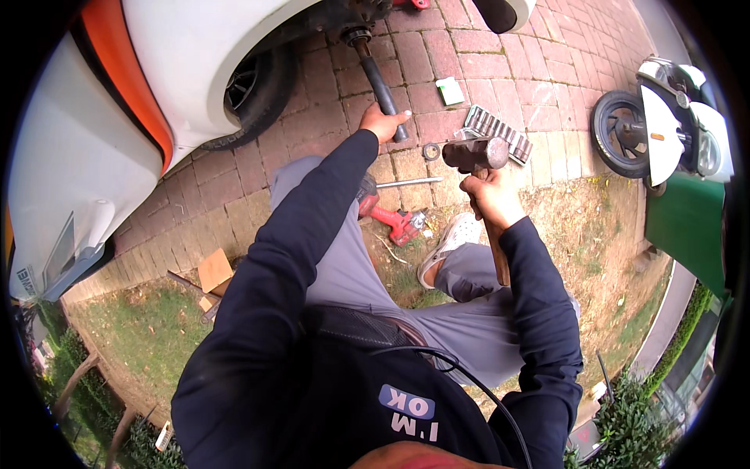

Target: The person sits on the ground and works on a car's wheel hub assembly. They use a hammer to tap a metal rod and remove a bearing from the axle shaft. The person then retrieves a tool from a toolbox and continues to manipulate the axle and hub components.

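My left hand is closed round the lower end of a dark metal tube. The tube's upper end meets a round hub part under the white car. To the right of the tube, my right hand grips the wooden handle of a heavy hammer, just below its rusty head. The hammer head is apart from the tube's end. On the paving between the two lies a small dark ring. Partly behind the hammer head is a tray of sockets.
A green and white box lies on the bricks. Near my knees are a metal bar and a red power tool. A car wheel stands left, wooden blocks lie lower left, and a scooter is at right.
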Tool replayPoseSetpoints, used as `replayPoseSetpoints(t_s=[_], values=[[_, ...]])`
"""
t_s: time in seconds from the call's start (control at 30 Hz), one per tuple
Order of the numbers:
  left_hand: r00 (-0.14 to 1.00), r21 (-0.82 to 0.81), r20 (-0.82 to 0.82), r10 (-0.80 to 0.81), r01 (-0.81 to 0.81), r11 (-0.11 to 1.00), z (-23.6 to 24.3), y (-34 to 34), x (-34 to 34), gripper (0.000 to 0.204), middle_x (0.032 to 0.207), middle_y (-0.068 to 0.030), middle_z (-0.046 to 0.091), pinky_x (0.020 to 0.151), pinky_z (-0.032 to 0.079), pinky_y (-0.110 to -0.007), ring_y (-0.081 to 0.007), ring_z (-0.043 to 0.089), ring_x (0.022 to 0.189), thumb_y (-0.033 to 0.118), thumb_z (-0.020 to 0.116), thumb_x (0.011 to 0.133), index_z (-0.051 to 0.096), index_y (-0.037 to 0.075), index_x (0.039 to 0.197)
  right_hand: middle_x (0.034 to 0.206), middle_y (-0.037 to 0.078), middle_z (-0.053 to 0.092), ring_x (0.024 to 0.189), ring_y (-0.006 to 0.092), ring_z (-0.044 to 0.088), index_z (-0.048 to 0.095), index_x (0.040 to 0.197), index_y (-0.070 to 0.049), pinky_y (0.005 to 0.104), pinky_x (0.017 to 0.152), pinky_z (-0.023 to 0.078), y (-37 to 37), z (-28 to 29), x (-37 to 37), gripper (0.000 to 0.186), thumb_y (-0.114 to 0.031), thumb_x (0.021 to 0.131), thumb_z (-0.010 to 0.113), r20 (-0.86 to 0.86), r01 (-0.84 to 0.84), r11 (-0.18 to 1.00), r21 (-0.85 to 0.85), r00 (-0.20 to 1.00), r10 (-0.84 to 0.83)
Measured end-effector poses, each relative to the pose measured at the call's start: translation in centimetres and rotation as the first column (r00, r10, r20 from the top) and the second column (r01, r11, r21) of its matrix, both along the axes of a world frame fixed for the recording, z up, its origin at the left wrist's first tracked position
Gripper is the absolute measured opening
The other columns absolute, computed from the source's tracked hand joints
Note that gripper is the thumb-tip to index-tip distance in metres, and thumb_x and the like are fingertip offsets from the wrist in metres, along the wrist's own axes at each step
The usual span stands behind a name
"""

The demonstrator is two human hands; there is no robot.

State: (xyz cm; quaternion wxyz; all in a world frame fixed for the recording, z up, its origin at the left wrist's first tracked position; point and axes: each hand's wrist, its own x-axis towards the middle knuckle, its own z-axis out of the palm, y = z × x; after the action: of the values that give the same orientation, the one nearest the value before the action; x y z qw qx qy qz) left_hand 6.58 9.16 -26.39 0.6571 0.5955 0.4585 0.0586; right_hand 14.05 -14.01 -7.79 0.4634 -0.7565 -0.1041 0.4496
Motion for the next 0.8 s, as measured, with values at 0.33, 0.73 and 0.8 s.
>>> replayPoseSetpoints(t_s=[0.33,0.73,0.8], values=[[0.901,-0.409,0.181,0.394,-0.295,0.864,2.2,-0.8,1.2,0.03,0.079,-0.008,0.057,0.052,0.052,-0.035,-0.0189,0.059,0.058,0.022,0.069,0.093,0.047,0.004,0.102,0.059,0.002,0.053,0.044,0.0109,0.047,0.064,0.09,0.004,0.0295,0.04,0.037,-1.2,-2.1,-0.6,0.014,-0.003,0.079,0.063,-0.047,-0.005,0.991,-0.133,0.999,-0.001],[0.934,-0.167,-0.056,0.353,-0.357,0.919,0.3,-5.8,-2.7,0.028,0.062,-0.007,0.057,0.044,0.049,-0.037,-0.0198,0.056,0.048,0.029,0.07,0.09,0.058,0.003,0.091,0.087,0.015,0.067,0.08,0.0344,0.067,0.062,0.108,-0.002,0.0438,0.071,0.051,1.1,-3.8,1.2,0.031,-0.012,0.079,0.067,0.71,-0.296,0.941,-0.164,0.627,0.321],[0.905,-0.299,-0.056,0.421,-0.417,0.858,2.3,-3.4,-3.5,0.029,0.065,-0.0077,0.058,0.044,0.05,-0.038,-0.0208,0.058,0.049,0.032,0.067,0.09,0.059,0.004,0.091,0.092,0.02,0.067,0.085,0.0418,0.065,0.059,0.113,-0.006,0.0465,0.075,0.052,2.8,-3.3,3.3,0.035,-0.018,0.081,0.068,0.85,-0.406,0.904,-0.137,0.42,0.318]])
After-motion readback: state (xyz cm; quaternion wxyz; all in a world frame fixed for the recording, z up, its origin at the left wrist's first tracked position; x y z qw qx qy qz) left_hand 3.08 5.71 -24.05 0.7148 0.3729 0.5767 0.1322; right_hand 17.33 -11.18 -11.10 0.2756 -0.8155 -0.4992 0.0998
